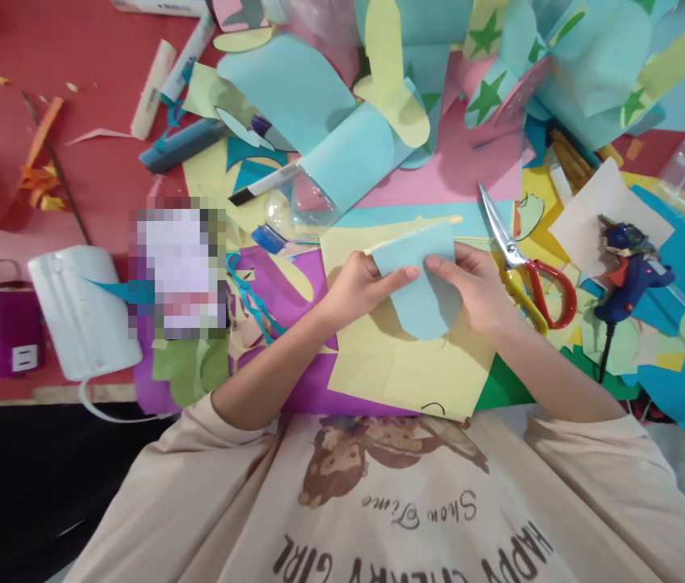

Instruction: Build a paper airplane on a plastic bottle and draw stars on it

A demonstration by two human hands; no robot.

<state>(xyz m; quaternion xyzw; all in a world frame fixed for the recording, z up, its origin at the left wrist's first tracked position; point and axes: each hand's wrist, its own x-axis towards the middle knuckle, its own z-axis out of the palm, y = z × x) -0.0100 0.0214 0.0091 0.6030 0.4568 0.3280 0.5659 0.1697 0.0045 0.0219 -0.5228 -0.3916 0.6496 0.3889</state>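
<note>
Between my two hands is a light blue paper piece point(424, 304) with a rounded lower end and a yellow strip along its top edge. My left hand point(370, 283) pinches its left side, thumb on the front. On the right side, my right hand point(476, 283) grips it the same way, with its fingers behind the paper. The piece is held above a sheet of pale yellow paper point(391, 372). Scissors point(521, 259) with red and yellow handles lie open just beyond my right hand.
A blue glue gun point(631, 271) rests on paper scraps at the right. Light blue paper shapes point(287, 89) with green stars among them crowd the back. At the left are a white pouch point(84, 312), a blurred-out rectangular item point(177, 263) and markers point(153, 89).
</note>
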